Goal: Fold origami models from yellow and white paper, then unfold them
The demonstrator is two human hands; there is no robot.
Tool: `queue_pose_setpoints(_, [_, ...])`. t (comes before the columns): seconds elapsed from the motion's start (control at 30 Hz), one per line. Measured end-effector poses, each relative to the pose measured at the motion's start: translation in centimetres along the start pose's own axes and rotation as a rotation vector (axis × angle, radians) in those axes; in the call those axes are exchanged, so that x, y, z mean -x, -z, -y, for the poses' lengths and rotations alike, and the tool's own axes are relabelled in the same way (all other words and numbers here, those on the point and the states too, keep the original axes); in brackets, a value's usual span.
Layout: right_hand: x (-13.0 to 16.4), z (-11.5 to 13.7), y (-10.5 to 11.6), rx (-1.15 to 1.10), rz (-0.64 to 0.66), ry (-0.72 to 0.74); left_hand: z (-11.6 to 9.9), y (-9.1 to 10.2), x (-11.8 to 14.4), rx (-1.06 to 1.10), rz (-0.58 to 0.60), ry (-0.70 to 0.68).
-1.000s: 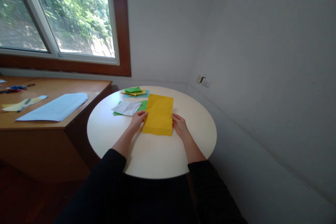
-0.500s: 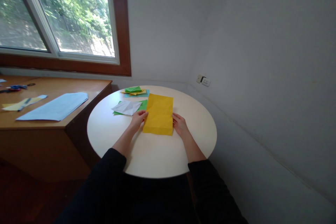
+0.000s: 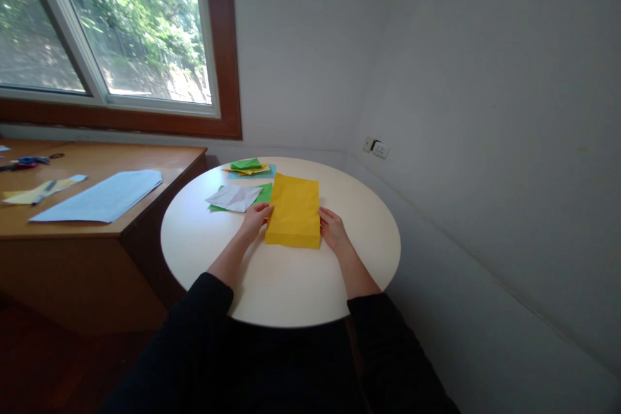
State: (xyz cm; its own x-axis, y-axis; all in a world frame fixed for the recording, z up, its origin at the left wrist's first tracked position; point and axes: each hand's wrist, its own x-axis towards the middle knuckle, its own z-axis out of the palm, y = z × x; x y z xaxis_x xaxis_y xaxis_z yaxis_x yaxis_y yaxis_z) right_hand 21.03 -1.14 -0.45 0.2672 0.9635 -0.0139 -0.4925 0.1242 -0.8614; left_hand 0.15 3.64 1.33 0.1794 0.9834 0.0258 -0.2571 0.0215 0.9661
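Observation:
A yellow sheet of paper (image 3: pixel 294 210) is held up over the round white table (image 3: pixel 272 291), with a crease across its lower part. My left hand (image 3: pixel 255 220) pinches its left edge between thumb and fingers. At the right edge my right hand (image 3: pixel 332 228) grips the same sheet; some of its fingers are hidden behind the paper. Just left of the sheet lies a creased white paper (image 3: pixel 233 196) on top of a green paper (image 3: pixel 265 193), which the yellow sheet partly overlaps in view.
Farther back on the table is a pile of folded papers (image 3: pixel 248 169) in green, yellow and blue. A wooden desk (image 3: pixel 179 165) at the left bears pale blue sheets (image 3: pixel 104 197), a pen (image 3: pixel 44 192) and blue-handled scissors (image 3: pixel 33 160). Walls stand behind and right.
The yellow sheet's lower edge has risen slightly and the crease near its bottom shows a little more. Both hands keep their hold in nearly the same place.

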Motion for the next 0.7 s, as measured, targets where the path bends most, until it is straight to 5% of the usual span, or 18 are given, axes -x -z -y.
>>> queue_pose_setpoints(0.7, [0.42, 0.40, -0.34, -0.021, 0.006, -0.013, -0.20, -0.05, 0.28, -0.039, 0.043, -0.013])
